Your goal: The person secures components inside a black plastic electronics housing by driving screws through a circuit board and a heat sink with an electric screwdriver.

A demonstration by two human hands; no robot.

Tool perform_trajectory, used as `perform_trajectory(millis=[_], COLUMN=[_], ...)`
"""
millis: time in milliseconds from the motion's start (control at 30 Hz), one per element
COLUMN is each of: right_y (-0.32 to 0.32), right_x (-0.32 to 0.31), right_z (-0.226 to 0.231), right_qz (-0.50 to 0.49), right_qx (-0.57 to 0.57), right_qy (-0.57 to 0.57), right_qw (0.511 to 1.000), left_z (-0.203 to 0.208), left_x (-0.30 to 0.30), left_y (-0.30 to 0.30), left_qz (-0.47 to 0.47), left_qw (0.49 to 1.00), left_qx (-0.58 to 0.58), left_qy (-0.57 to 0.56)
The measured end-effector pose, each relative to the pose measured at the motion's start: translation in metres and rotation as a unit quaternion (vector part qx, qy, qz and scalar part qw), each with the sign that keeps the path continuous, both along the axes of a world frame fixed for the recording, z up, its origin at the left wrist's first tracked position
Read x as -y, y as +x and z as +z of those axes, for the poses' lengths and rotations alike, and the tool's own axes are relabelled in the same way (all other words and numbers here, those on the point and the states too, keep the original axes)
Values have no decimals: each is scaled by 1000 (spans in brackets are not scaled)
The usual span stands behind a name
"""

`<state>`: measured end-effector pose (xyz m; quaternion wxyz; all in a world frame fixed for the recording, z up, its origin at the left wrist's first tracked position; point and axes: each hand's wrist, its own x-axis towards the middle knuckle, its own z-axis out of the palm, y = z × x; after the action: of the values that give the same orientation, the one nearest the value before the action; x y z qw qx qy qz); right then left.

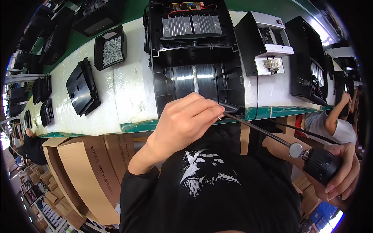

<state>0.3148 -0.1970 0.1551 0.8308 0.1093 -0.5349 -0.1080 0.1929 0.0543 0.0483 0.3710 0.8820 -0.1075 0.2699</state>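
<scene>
My right hand (347, 173) is wrapped round the black body of an electric screwdriver (321, 166), held out at the right. From a silver collar its long dark bit (260, 130) slants up and left to my left hand (185, 121). The left hand's thumb and fingers are pinched together at the bit's tip, with a small silver screw (220, 118) poking out below them. Just beyond that hand stands an open black plastic housing (159, 87) with metal heat sinks (194, 26) and a circuit board in its far part. The fingers partly cover the housing's near edge.
A black bin (98, 50) of loose screws and a black plastic panel (81, 87) lie to the left. A white screw feeder (274, 49) and another black housing (307, 58) stand to the right. Cardboard boxes (87, 171) sit below the bench. Another person (334, 126) works at far right.
</scene>
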Motion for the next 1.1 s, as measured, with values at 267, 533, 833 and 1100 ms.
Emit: perform_trajectory(millis=[267, 533, 833, 1100], right_y=[2, 12, 2, -7], right_x=[-34, 58, 63, -80], right_z=[4, 23, 16, -29], right_qz=[53, -435, -164, -192], right_qx=[55, 5, 47, 26], right_qy=[-159, -122, -377, -436], right_qw=[984, 892, 910, 879], left_z=[8, 5, -14, -21], left_x=[3, -21, -19, -19], left_y=[9, 0, -18, -10], left_qz=[-28, 5, 167, 162], left_qw=[994, 998, 963, 962], left_qx=[-31, -56, -123, -102], left_qy=[100, -10, -172, -196])
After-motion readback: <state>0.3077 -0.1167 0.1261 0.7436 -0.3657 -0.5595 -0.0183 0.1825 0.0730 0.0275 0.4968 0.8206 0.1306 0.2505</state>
